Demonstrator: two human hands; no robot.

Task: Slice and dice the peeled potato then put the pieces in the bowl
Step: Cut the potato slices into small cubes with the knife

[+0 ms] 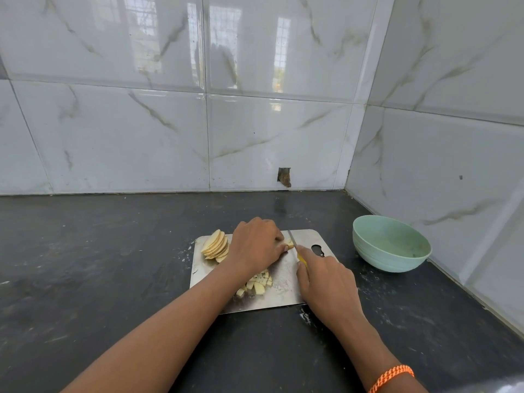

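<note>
Left hand [256, 245] is curled over a potato bit [289, 244] on the board [286, 290], right hand [326, 282] gripping the knife [295, 246] against it. Slices [215, 245] and dice [256, 283] on the board, bowl [391, 243] off right.

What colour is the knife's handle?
Yellow, seen in the head view where the knife handle pokes out of the right hand.

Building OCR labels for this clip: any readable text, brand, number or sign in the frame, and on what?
None readable.
Cutting board: bare steel, no marking visible.
Bowl: plain green, no label.
Knife: no brand visible on blade or yellow handle; the right hand covers most of the handle.
Wall tiles: veining and window reflections only.
</note>
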